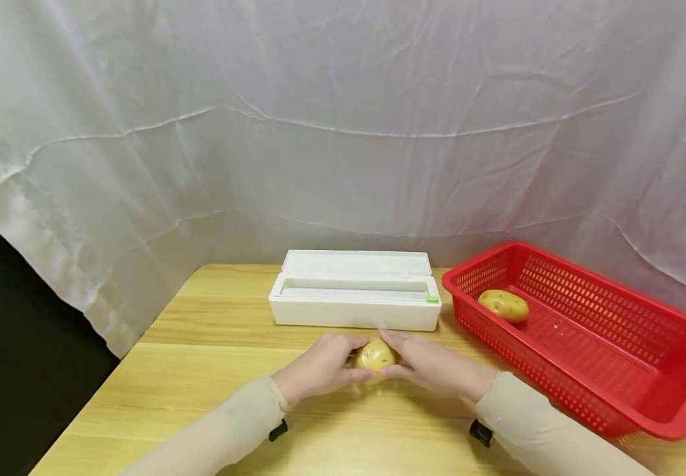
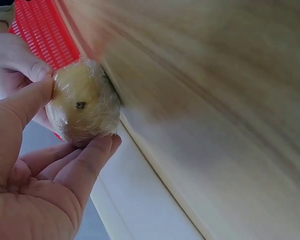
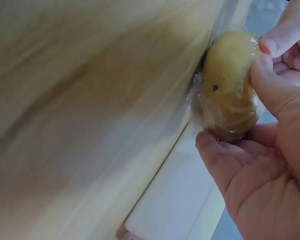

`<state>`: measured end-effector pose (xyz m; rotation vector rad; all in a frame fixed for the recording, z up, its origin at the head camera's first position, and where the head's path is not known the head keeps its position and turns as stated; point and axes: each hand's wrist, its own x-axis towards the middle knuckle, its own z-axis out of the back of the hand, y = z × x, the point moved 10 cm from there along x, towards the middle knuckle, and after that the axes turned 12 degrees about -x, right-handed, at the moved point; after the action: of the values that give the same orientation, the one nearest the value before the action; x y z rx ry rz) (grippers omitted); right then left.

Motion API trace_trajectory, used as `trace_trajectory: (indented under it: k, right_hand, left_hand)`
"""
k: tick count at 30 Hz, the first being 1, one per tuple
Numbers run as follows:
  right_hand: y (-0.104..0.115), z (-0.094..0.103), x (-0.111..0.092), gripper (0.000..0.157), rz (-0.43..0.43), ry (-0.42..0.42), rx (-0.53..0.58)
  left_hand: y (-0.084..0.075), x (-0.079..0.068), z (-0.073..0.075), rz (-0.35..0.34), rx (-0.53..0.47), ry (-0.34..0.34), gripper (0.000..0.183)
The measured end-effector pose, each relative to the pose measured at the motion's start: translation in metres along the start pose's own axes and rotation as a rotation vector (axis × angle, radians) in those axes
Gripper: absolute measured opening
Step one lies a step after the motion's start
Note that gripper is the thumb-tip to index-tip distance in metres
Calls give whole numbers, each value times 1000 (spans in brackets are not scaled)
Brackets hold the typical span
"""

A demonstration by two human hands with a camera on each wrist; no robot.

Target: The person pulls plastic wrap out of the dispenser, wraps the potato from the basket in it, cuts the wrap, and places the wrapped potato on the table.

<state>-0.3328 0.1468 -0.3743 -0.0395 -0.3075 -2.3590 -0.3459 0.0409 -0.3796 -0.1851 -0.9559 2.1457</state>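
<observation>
A potato (image 1: 375,356) wrapped in clear plastic film sits on the wooden table between both hands. The left hand (image 1: 326,365) grips it from the left, thumb on the near side and fingers round the far side. From the right, the right hand (image 1: 432,362) holds it the same way. In the left wrist view, crinkled film clings to the potato (image 2: 82,102) around a dark spot. The right wrist view shows the film bunched loosely along the edge of the potato (image 3: 230,85) by the table.
Just behind the hands stands a white cling film box (image 1: 354,313), its lid raised and a green slider at its right end. At right, a red plastic basket (image 1: 563,390) holds another potato (image 1: 503,305). A pale curtain (image 1: 343,178) hangs behind the table (image 1: 200,383).
</observation>
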Motion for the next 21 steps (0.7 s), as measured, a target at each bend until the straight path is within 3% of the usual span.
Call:
trace_trajectory:
  k: [7, 13, 21]
  right_hand:
    - [-9, -3, 3, 80, -8, 13, 58]
    - [-12, -2, 3, 67, -2, 8, 100]
    - [-20, -5, 2, 60, -74, 4, 124]
  left_hand:
    - [2, 5, 0, 8, 3, 31, 33]
    - [5, 7, -1, 24, -11, 64, 41]
    - [10, 7, -1, 55, -30, 83, 57]
